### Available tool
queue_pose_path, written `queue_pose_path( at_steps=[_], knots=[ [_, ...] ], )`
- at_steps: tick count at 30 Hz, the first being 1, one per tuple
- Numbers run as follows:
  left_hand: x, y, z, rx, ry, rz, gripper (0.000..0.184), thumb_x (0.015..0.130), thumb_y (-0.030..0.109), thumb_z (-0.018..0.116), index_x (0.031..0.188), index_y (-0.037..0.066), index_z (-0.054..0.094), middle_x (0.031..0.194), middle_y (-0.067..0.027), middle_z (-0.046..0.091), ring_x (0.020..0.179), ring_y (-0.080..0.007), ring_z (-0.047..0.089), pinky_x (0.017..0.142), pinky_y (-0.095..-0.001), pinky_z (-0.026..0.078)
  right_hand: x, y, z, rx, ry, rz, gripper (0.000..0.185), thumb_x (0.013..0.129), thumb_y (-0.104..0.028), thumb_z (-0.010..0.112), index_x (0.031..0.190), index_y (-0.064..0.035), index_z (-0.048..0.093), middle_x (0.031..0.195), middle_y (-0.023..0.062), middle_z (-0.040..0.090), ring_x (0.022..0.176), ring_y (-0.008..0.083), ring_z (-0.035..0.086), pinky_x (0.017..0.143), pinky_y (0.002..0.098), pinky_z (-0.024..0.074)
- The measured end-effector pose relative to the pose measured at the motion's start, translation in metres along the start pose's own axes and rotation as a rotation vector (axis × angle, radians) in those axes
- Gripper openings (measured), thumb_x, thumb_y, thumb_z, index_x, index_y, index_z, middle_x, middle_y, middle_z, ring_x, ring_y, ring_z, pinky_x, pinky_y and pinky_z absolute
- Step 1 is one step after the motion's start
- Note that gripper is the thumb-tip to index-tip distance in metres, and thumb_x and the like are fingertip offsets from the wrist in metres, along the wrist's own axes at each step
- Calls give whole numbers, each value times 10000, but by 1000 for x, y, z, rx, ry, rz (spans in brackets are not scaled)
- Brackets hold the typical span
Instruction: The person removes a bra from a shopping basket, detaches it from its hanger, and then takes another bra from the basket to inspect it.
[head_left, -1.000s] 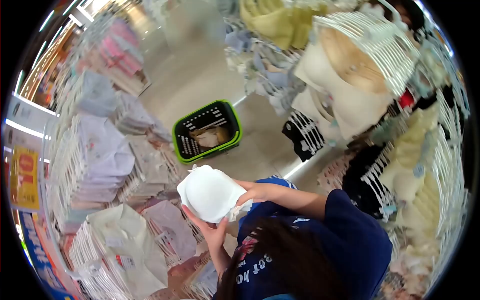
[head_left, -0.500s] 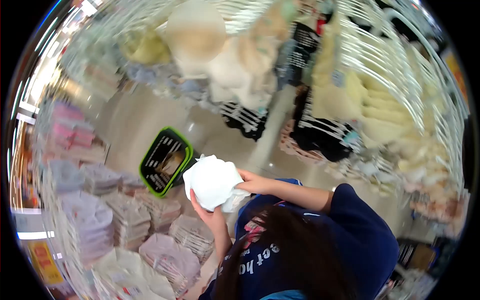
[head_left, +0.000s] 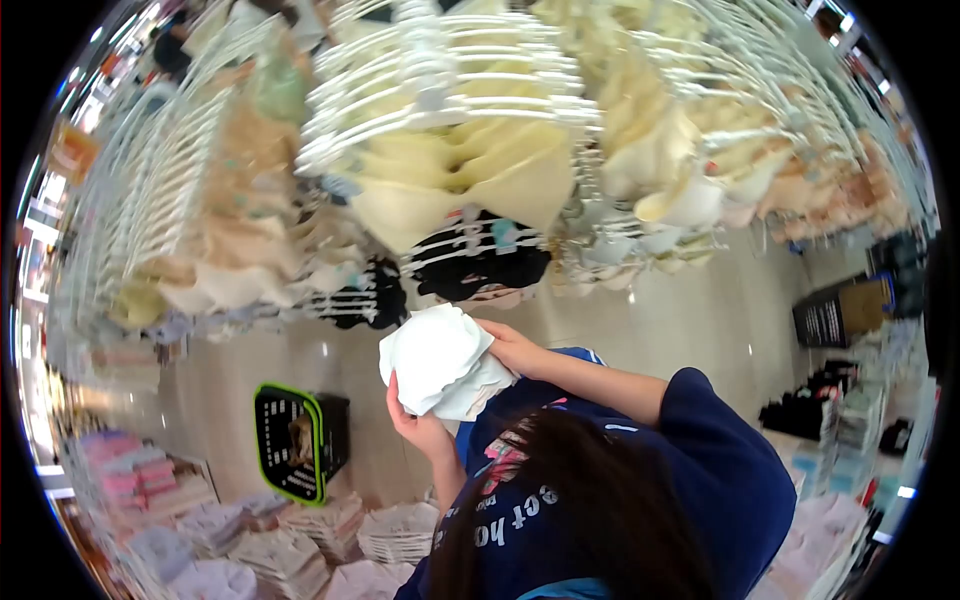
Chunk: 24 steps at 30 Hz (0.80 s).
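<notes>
L hand (head_left: 420,428): pointing up, fingers gripping white bra (head_left: 437,352) at lower L edge. R hand (head_left: 508,348): forearm (head_left: 597,380) reaching across, fingers holding R edge, partly hidden. Bra: sitting betw. hands, in front of navy shirt (head_left: 715,475).

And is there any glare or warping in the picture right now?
In the head view, strong fisheye warping, with the white hangers bowed and the corners black; in the head view, small glints on the pale floor; also in the head view, the held white garment looks very bright, with little surface detail.
</notes>
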<state>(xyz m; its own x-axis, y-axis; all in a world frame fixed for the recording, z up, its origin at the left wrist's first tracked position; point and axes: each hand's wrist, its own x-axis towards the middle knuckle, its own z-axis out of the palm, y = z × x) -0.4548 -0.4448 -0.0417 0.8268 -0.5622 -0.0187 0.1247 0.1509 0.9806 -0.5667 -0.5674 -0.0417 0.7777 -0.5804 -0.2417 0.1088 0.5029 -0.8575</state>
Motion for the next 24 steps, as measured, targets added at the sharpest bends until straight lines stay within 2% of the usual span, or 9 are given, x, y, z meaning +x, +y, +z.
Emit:
queue_pose_path(
  at_steps=[5,9,11,13,15,16,19,21,24],
  knots=[
    [2,-15,26,137,-245,-25,323,773,-51,526,1096,-39,514,1182,-107,479,1044,-180,481,893,-282,368,-28,3,-45,3,231,-106,352,903,-218,379,1179,-18,466,1096,61,533,1000,129,481,854,252,384],
    [0,-4,54,290,-449,168,286,758,-86,513,1028,-19,578,1241,-130,428,1039,-189,476,883,-274,364,-50,16,-62,137,446,-190,366,888,-242,370,1139,-5,490,1066,78,550,973,146,502,834,257,395],
    [-2,5,66,322,-500,28,267,761,-85,510,1004,-14,595,1265,-142,405,1096,-221,447,903,-287,351,-66,5,-52,241,594,-215,330,886,-232,385,1074,2,522,1019,71,566,901,141,519,803,261,401],
    [4,3,76,316,-588,74,256,763,-83,508,988,-11,605,1286,-152,384,1145,-252,416,922,-301,337,-80,-4,-45,270,734,-164,337,881,-238,380,1072,4,517,1008,81,566,898,155,527,795,272,410],
    [16,-10,84,253,-711,309,249,764,-82,508,979,-10,610,1304,-159,365,1187,-282,382,941,-318,322,-87,14,-50,207,828,-212,337,887,-250,374,1021,10,541,971,75,576,864,144,533,773,271,415],
    [19,-6,88,242,-763,189,252,768,-83,502,981,-3,609,1304,-164,367,1218,-307,341,960,-351,305,-95,19,-55,157,855,-196,340,888,-253,373,1012,13,545,971,72,576,862,140,532,772,270,415],
    [32,-3,112,223,-866,569,206,777,-85,473,939,-42,593,1001,-161,596,1069,-298,508,953,-394,331,-114,14,-49,-65,935,-425,334,893,-225,360,1048,3,550,1016,70,567,929,154,516,838,281,389],
    [39,-3,123,164,-897,609,195,754,-99,472,896,-45,594,895,-147,624,909,-285,593,841,-371,435,-124,11,-50,-246,988,-632,326,891,-192,352,1077,-11,549,1046,82,559,976,176,505,875,289,370],
    [39,1,134,163,-1001,506,214,731,-116,464,862,-32,610,817,-119,620,727,-204,592,664,-261,462,-153,-13,-42,-553,1186,-550,305,850,-93,362,1048,-18,581,1128,118,503,1043,221,481,895,302,362]
  ],
)
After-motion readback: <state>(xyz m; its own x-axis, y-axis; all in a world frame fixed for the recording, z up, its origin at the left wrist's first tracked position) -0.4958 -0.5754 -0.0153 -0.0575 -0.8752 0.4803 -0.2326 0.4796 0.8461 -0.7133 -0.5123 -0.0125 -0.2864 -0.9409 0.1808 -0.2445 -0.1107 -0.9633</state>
